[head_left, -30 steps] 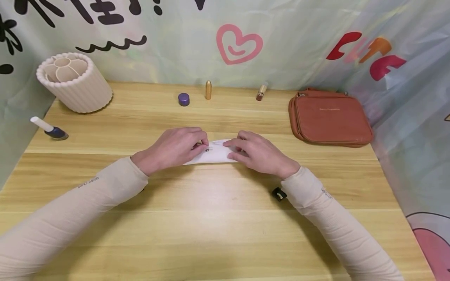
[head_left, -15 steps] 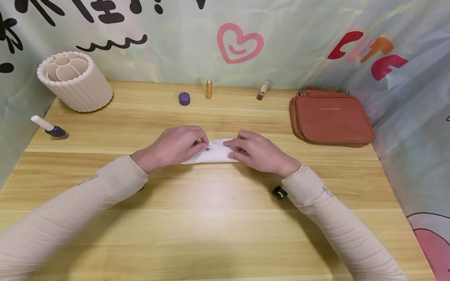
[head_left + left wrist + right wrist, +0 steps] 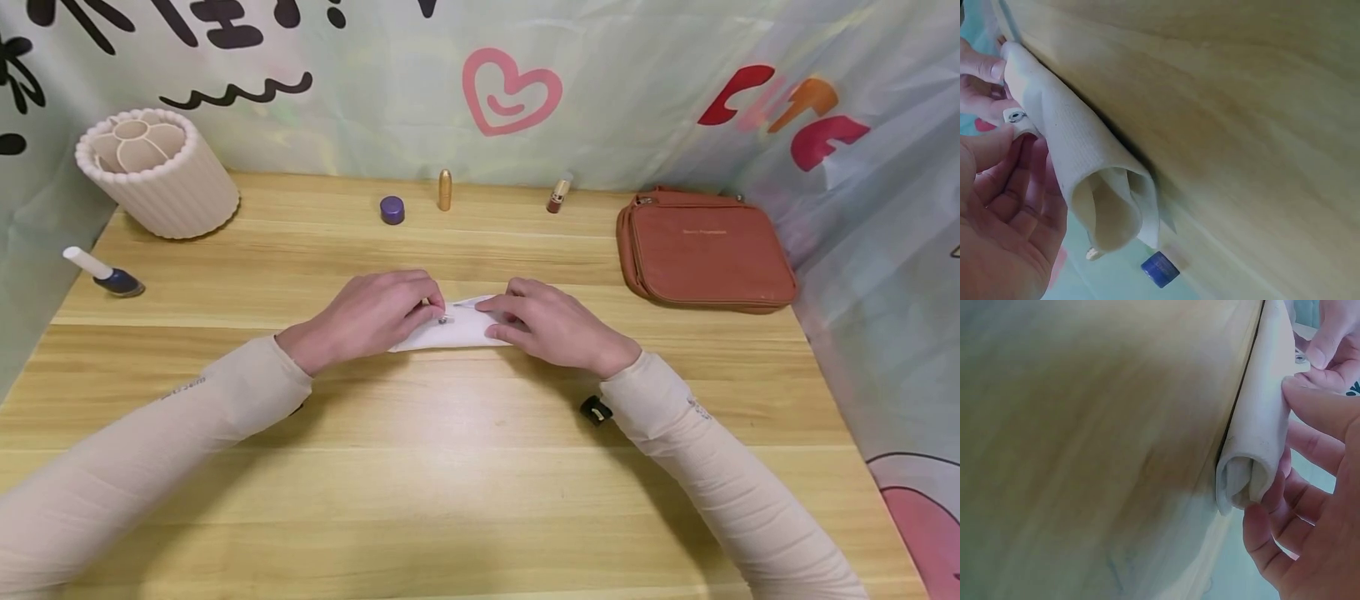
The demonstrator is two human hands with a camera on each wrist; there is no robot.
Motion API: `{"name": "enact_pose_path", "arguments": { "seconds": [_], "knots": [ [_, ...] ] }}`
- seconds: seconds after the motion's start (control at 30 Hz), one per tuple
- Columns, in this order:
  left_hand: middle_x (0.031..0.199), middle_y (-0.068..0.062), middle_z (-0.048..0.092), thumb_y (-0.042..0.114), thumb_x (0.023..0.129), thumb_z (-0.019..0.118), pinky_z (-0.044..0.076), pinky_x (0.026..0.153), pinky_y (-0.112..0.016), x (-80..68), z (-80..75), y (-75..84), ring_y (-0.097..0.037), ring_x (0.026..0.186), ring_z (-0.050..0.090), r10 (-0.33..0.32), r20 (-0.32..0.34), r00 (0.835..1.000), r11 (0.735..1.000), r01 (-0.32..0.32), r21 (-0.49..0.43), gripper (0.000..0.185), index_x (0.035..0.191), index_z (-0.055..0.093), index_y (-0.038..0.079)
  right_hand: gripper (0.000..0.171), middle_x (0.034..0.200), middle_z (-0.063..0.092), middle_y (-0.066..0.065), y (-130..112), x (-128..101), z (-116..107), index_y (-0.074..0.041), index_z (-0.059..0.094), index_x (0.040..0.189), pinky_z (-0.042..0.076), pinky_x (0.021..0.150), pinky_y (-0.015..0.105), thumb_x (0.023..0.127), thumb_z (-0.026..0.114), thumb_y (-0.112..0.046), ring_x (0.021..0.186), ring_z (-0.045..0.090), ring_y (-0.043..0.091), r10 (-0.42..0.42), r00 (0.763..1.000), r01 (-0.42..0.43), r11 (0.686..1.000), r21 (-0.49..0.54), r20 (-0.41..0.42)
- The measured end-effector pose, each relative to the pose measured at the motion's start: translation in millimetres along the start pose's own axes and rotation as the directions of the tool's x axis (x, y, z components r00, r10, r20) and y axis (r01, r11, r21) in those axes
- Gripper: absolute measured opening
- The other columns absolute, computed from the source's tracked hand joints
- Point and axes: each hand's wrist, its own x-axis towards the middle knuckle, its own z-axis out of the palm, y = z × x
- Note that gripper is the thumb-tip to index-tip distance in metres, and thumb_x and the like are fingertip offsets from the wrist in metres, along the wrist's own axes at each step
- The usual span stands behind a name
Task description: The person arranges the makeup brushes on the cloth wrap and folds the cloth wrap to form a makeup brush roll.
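Observation:
A small white fabric pouch (image 3: 450, 332) lies on the wooden table (image 3: 465, 467) at the centre, rolled into a tube (image 3: 1094, 181) with open ends (image 3: 1244, 481). My left hand (image 3: 375, 315) pinches a small metal snap (image 3: 443, 318) on its top edge, also seen as a snap (image 3: 1015, 115) in the left wrist view. My right hand (image 3: 551, 325) grips the right part of the pouch, thumb (image 3: 1322, 409) on top and fingers (image 3: 1272, 531) curled beneath.
A ribbed cream organiser cup (image 3: 153, 175) stands at the back left, with a nail polish bottle (image 3: 105, 273) lying near it. A purple cap (image 3: 392, 210), a gold tube (image 3: 445, 190) and a small bottle (image 3: 557, 197) line the back edge. A brown zip case (image 3: 705, 250) lies at the right.

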Motion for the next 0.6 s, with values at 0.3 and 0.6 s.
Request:
{"name": "enact_pose_path", "arguments": {
  "seconds": [0.3,0.6],
  "knots": [
    [0.107,0.004,0.075,0.021,0.107,0.072,0.055,0.067,-0.037,-4.4,0.8,2.1,-0.015,0.080,0.063,0.083,-0.022,0.996,0.995,-0.081,0.063,0.007,0.108,0.077,0.017,0.040,0.100,0.064,0.005,0.1,0.7,0.6,-0.013,0.073,0.142,0.048,0.075,0.034,0.107,0.073,-0.031,0.082,0.054,0.019,0.004,1.000,-0.004,1.000,0.004,0.011],
    [0.105,0.002,0.076,0.018,0.107,0.071,0.057,0.066,-0.036,-5.8,4.0,0.6,-0.015,0.078,0.064,0.125,-0.077,0.989,0.986,-0.115,0.121,0.006,0.107,0.077,0.014,0.039,0.099,0.063,0.005,-0.5,1.6,0.8,-0.013,0.073,0.142,0.048,0.076,0.034,0.107,0.073,-0.031,0.082,0.054,0.019,-0.002,1.000,0.002,1.000,-0.005,0.007]
  ]
}}
